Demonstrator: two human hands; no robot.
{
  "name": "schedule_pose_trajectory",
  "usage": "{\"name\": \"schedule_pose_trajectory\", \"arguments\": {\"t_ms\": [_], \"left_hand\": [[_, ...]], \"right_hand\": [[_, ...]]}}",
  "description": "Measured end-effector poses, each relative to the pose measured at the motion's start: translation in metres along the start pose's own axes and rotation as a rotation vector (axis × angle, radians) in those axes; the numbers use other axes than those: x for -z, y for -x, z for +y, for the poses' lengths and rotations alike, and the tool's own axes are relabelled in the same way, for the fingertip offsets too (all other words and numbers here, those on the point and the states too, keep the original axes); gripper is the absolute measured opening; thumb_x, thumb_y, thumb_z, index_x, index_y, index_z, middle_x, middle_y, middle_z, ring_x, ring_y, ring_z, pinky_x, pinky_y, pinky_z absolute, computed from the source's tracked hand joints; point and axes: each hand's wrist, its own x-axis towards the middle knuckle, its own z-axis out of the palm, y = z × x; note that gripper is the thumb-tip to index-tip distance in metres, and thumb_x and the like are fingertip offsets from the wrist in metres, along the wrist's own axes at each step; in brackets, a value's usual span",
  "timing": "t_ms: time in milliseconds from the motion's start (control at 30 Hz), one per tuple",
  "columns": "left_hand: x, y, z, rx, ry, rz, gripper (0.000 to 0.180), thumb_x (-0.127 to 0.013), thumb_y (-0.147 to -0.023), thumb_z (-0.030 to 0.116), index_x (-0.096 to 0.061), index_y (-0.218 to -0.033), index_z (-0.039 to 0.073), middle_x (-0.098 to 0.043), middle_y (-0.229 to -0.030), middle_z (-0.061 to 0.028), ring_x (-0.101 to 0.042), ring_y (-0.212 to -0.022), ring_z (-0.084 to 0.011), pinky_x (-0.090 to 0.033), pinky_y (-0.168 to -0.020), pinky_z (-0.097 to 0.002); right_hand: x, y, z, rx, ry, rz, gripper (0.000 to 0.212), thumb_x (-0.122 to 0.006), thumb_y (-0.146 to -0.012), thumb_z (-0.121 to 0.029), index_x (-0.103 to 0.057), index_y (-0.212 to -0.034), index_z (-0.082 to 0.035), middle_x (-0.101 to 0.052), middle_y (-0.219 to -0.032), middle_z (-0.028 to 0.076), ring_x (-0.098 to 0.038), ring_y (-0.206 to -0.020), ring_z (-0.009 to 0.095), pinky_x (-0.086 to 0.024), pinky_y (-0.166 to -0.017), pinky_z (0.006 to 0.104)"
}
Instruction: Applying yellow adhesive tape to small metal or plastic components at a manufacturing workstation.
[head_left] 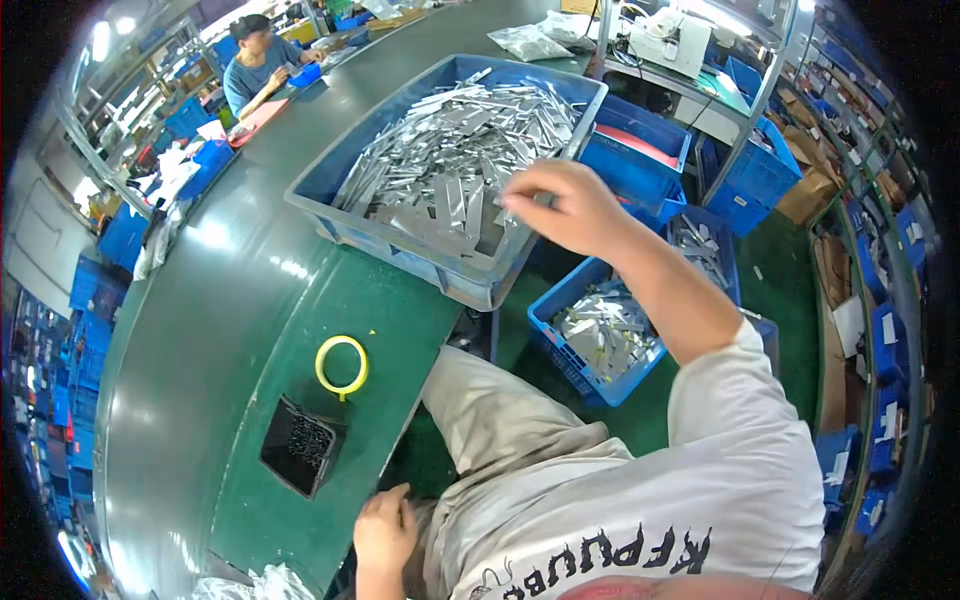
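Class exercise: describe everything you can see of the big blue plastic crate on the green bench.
The large blue rectangular plastic crate sits tilted on the green bench's edge, one corner overhanging. It has thick rims and pale worn walls, and is heaped with flat silvery metal strips lying criss-cross. The person's right hand reaches over its near rim, fingers at the strips.

Packages, far end and right side
Clear plastic bags (pixel 527 42) on far tabletop (pixel 200 300); brown cardboard boxes (pixel 806 190) on floor, right.

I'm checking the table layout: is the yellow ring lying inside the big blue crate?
No, the yellow ring lies on the green table, apart from the blue crate.
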Motion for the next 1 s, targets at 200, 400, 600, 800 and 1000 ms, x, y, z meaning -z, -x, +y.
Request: {"name": "schedule_pose_trajectory", "arguments": {"t_ms": [200, 400, 600, 800, 1000], "left_hand": [[-0.013, 0.014, -0.001, -0.106, -0.013, 0.01, 0.018, -0.061, -0.082, 0.008, -0.068, -0.098, 0.006, -0.068, -0.086, -0.0157, -0.066, -0.078, -0.0362, -0.054, -0.073, -0.0446], [-0.023, 0.03, -0.022, -0.025, 0.018, -0.037, 0.016, -0.061, -0.084, 0.01, -0.069, -0.096, 0.004, -0.068, -0.088, -0.0185, -0.065, -0.081, -0.0388, -0.053, -0.074, -0.046], [-0.003, 0.023, -0.022, 0.038, 0.206, -0.066, 0.017, -0.061, -0.085, 0.01, -0.07, -0.098, 0.004, -0.069, -0.09, -0.0194, -0.067, -0.083, -0.0383, -0.054, -0.074, -0.0436], [-0.009, 0.026, -0.023, 0.031, 0.258, -0.059, 0.017, -0.062, -0.086, 0.011, -0.07, -0.099, 0.004, -0.07, -0.094, -0.0186, -0.067, -0.085, -0.0379, -0.055, -0.074, -0.0435], [-0.007, 0.034, -0.022, 0.099, 0.15, -0.06, 0.017, -0.062, -0.086, 0.015, -0.07, -0.1, 0.008, -0.07, -0.092, -0.0172, -0.067, -0.084, -0.0376, -0.055, -0.074, -0.0442]], "right_hand": [[-0.097, -0.126, 0.013, -0.094, 0.514, -0.675, 0.035, -0.062, -0.087, -0.035, -0.072, -0.101, -0.004, -0.071, -0.099, 0.016, -0.068, -0.091, 0.034, -0.053, -0.079, 0.0449], [-0.155, -0.13, 0.066, -0.24, 0.64, -0.797, 0.044, -0.066, -0.085, -0.033, -0.067, -0.117, -0.002, -0.069, -0.112, 0.021, -0.068, -0.102, 0.035, -0.053, -0.083, 0.047], [-0.159, -0.141, 0.077, -0.241, 0.52, -0.869, 0.037, -0.07, -0.081, -0.029, -0.068, -0.107, -0.002, -0.072, -0.096, 0.018, -0.068, -0.088, 0.031, -0.052, -0.076, 0.0431], [-0.158, -0.14, 0.094, -0.326, 0.318, -0.826, 0.033, -0.072, -0.078, -0.028, -0.069, -0.099, -0.002, -0.071, -0.094, 0.015, -0.066, -0.088, 0.029, -0.051, -0.074, 0.0422], [-0.147, -0.148, 0.091, -0.25, 0.174, -0.645, 0.029, -0.073, -0.078, -0.032, -0.073, -0.095, -0.007, -0.072, -0.087, 0.013, -0.069, -0.084, 0.026, -0.053, -0.073, 0.0392]]}}
